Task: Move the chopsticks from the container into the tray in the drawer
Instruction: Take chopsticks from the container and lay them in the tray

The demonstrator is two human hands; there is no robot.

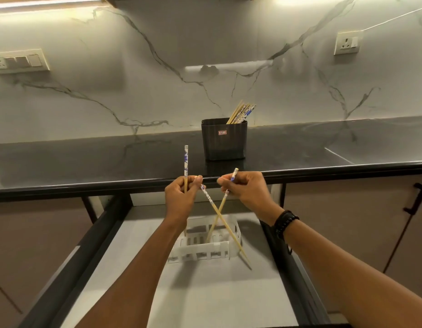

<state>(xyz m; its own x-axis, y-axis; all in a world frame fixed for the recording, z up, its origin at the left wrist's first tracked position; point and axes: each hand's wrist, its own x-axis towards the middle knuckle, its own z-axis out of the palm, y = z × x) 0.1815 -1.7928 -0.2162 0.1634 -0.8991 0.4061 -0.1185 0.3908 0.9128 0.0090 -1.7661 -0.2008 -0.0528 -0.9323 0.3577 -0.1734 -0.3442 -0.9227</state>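
Observation:
A black container [224, 143] stands on the dark counter with several chopsticks [242, 113] leaning in it. Below the counter edge, a white slotted tray [200, 253] sits in the open drawer [205, 299]. My left hand [181, 197] grips two chopsticks: one upright chopstick [186, 162] with a blue-patterned top, and one slanted chopstick [229, 233] that runs down to the right past the tray. My right hand [245, 192] pinches a third chopstick [217, 216], tilted down-left with its tip in the tray. The two slanted sticks cross above the tray.
The counter's front edge [87, 185] runs just above both hands. Dark drawer rails [70, 256] flank the grey drawer floor. Cabinet doors with a black handle [415, 197] stand at the right. Wall sockets [347, 42] sit on the marble backsplash.

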